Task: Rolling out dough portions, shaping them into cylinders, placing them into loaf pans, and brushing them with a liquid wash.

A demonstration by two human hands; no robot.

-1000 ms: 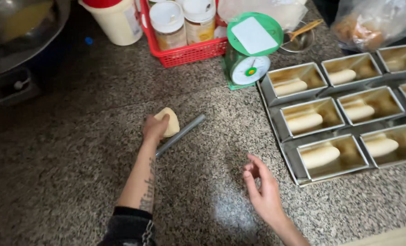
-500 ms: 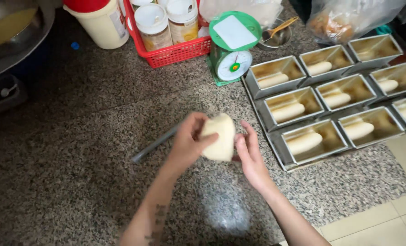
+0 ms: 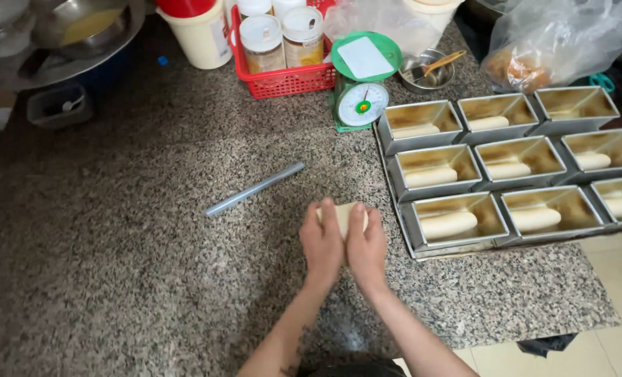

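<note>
Both of my hands press flat, side by side, on a pale piece of dough point(image 3: 342, 213) lying on the speckled granite counter point(image 3: 150, 279). My left hand point(image 3: 322, 241) covers the dough's left half and my right hand point(image 3: 367, 243) its right half, so only its far edge shows. A thin metal rolling rod point(image 3: 255, 188) lies free on the counter to the upper left of my hands. Just right of my hands stand several metal loaf tins point(image 3: 457, 223), each holding a rolled dough log.
A green kitchen scale point(image 3: 362, 82) stands behind the tins, next to a red basket point(image 3: 283, 73) of jars. A cream tub point(image 3: 202, 35), metal bowls point(image 3: 80, 31) and plastic bags point(image 3: 555, 42) line the back. The counter's edge runs at the lower right above a tiled floor point(image 3: 604, 349).
My left hand lifted the dough from beside the rod and carried it right. Both hands took it, and now it lies on the counter under them.
</note>
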